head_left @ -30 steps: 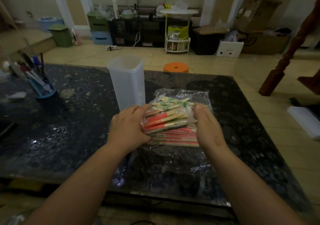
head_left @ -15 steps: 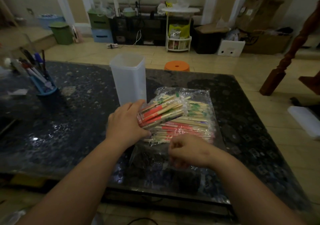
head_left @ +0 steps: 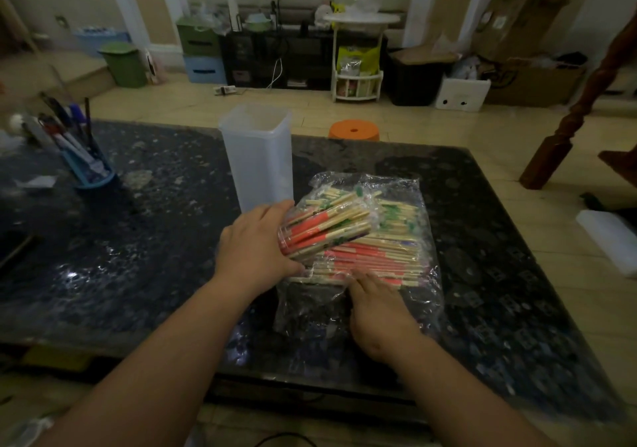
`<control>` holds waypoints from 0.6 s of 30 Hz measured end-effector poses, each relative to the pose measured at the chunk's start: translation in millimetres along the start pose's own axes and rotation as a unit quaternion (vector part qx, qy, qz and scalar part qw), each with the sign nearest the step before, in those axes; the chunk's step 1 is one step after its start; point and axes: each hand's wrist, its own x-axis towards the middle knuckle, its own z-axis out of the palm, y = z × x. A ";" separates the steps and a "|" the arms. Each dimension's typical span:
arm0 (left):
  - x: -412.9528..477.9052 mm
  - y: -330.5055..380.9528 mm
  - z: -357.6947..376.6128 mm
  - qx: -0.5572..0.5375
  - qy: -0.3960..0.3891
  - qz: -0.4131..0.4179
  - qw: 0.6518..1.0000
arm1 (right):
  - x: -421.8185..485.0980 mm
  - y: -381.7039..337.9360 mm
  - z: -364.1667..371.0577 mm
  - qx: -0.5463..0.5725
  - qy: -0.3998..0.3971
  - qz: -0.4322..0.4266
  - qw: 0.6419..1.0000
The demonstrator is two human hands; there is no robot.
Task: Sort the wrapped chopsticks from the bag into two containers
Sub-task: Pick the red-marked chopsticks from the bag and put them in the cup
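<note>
A clear plastic bag (head_left: 418,295) lies on the dark stone table (head_left: 138,250), holding several wrapped chopsticks with red and green print. My left hand (head_left: 255,250) grips a bundle of wrapped chopsticks (head_left: 327,229) at its left end, lifted and tilted above the rest of the pile (head_left: 379,257). My right hand (head_left: 375,308) rests on the bag's near part, fingers stretched toward the pile. A tall translucent square container (head_left: 256,157) stands upright just behind my left hand. A second container is not in view.
A blue cup of pens (head_left: 86,167) stands at the table's left. An orange stool (head_left: 354,130) sits on the floor beyond the far edge. A wooden post (head_left: 565,129) stands at the right; a white box (head_left: 610,240) lies on the floor there.
My right hand left the bundle's right end, dropped to the bag's near part, and now reaches its fingers toward the pile. My left hand keeps the bundle, tilted more.
</note>
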 end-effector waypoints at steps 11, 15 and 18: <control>-0.1 1.9 1.4 0.006 -0.010 0.005 1.000 | 5.4 3.5 6.5 -0.050 0.093 0.011 0.994; -0.9 3.9 0.7 0.007 -0.012 0.009 1.000 | 3.4 3.5 1.1 -0.057 0.107 0.003 0.993; -2.2 4.9 0.5 0.008 -0.014 0.012 1.000 | 4.4 3.4 -2.8 -0.056 0.096 0.004 0.994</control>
